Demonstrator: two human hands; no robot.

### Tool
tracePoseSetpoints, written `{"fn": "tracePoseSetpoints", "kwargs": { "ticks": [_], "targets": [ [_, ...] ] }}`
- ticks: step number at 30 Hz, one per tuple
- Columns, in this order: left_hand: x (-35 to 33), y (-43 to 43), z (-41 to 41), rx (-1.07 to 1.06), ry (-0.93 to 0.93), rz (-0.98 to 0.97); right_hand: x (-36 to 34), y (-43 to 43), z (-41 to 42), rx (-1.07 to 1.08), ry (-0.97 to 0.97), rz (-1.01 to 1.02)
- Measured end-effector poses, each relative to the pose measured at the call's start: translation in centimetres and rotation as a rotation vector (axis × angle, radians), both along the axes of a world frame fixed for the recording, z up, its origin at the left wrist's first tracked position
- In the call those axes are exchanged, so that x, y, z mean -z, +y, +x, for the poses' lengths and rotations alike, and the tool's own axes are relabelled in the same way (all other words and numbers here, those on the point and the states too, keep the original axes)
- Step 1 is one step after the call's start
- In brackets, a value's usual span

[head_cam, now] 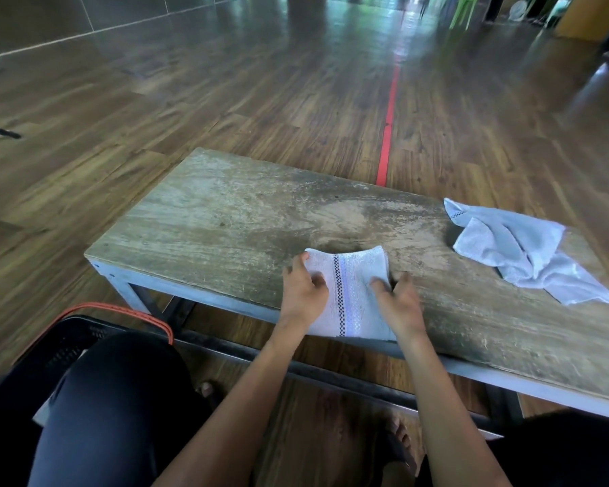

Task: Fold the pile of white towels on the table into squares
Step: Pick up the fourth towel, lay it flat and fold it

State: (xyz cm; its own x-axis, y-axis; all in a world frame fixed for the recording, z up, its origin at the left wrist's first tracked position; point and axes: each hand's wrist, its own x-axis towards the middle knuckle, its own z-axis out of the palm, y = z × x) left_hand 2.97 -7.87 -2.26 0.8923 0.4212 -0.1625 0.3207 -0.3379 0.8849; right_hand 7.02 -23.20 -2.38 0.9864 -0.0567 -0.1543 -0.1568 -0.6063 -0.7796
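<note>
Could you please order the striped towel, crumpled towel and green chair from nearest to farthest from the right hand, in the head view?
1. striped towel: touching the right hand.
2. crumpled towel: right end of the table.
3. green chair: far across the floor.

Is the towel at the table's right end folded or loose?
Loose, not folded: the right towel lies crumpled on the table, creases uneven, corners splayed. The left hand and right hand grip the striped towel instead.
</note>
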Motion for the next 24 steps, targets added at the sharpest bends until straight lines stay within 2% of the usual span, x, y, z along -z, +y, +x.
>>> {"fn": "tracePoseSetpoints", "kwargs": {
  "ticks": [4, 8, 11, 13, 19, 24],
  "targets": [
    [0.6, -0.3, -0.3, -0.120, -0.052, -0.204, -0.4, -0.2, -1.0, 0.005, -0.111, 0.260],
    [0.0, -0.6, -0.5, -0.056, -0.064, -0.342, -0.1, -1.0, -1.3, 0.018, -0.198, 0.314],
    [0.4, -0.8, -1.0, 0.038, -0.073, -0.257, 0.5, -1.4, -1.3, -0.011, -0.238, 0.294],
    [0.9, -1.0, -1.4, 0.008, -0.128, -0.210, 0.4, -1.5, -1.3, -0.020, -0.231, 0.291],
    [0.6, -0.9, -2.3, -0.026, -0.252, -0.230, 0.3, -1.5, -2.3, -0.092, -0.082, 0.241],
    [-0.4, -1.0, -3.8, -0.063, -0.263, -0.282, -0.9, -1.1, -3.9, -0.103, -0.132, 0.257]
  ]
}}
